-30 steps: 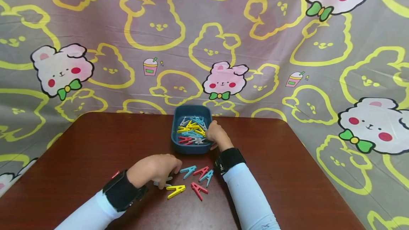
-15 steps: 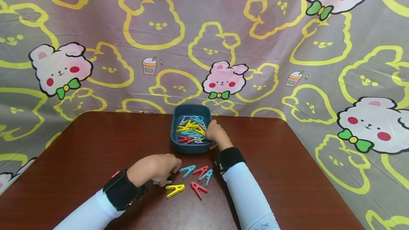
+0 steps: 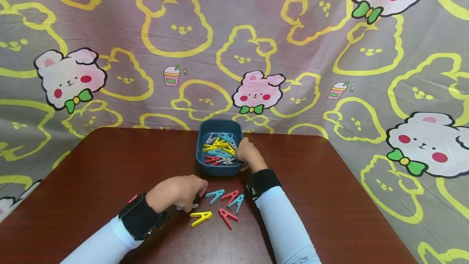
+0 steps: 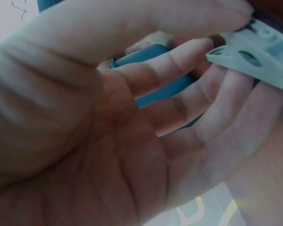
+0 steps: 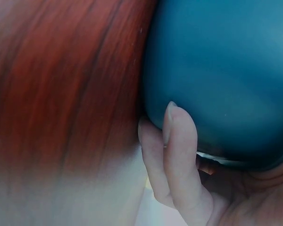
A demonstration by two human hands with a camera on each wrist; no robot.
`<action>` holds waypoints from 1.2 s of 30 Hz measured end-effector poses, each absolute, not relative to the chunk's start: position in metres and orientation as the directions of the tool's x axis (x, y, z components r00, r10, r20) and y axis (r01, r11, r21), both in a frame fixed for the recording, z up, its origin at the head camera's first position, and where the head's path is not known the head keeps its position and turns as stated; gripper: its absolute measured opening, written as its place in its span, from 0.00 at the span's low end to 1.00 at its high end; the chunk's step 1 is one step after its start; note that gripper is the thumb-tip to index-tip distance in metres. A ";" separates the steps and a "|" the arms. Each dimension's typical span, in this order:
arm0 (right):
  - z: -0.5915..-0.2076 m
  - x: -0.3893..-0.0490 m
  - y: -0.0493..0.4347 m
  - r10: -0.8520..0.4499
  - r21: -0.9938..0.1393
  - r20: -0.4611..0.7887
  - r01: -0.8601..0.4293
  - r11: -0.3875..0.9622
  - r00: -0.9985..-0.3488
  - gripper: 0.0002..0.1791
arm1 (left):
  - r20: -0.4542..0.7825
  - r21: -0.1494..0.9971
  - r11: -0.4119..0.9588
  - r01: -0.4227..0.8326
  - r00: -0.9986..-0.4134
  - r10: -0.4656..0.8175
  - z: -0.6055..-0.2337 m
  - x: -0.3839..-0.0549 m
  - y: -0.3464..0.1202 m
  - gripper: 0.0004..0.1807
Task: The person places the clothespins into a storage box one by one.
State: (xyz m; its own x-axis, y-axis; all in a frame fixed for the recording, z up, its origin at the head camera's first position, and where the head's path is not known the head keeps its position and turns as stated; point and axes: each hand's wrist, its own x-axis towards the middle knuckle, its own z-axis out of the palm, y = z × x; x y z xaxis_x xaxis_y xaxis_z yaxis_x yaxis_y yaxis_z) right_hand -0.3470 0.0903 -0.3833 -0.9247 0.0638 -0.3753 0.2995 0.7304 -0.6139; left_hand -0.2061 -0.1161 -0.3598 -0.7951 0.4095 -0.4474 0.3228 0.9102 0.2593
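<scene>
My left hand (image 3: 180,192) reaches down over the near-left part of the table and pinches a pale grey clothespin (image 4: 262,52) between thumb and fingers. In the head view most of that clothespin is hidden under the hand. My right hand (image 3: 249,153) grips the right side of a dark blue plastic box (image 3: 219,170), its fingers (image 5: 179,141) against the outer wall in the right wrist view. Inside the box lie several yellow, blue, red and grey clothespins. A yellow clothespin (image 3: 200,217) lies on the table just in front of the left hand.
Between the hands, loose on the brown table (image 3: 146,150), lie a blue clothespin (image 3: 215,195), a red clothespin (image 3: 231,196), another blue clothespin (image 3: 238,203) and another red clothespin (image 3: 228,217). A patterned cloth (image 3: 227,64) hangs behind the table's far edge.
The left fingers have drawn together on the grey clothespin and risen slightly, and its visible end has shifted up a little. The right hand and the box have stayed in place.
</scene>
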 end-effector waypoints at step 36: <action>-0.384 -0.347 0.088 0.076 -0.599 -0.373 0.302 0.741 -0.925 0.43 | -0.149 0.394 0.742 0.543 -0.758 0.634 -0.336 -0.221 -0.129 0.19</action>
State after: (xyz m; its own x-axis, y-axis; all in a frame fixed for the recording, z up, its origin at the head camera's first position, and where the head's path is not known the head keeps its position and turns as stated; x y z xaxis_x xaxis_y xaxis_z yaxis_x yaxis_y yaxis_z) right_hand -0.3465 0.0882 -0.3842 -0.9247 0.0756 -0.3731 0.3024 0.7410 -0.5995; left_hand -0.2211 -0.1285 -0.3359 -0.7585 0.6343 -0.1493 0.5426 0.7417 0.3944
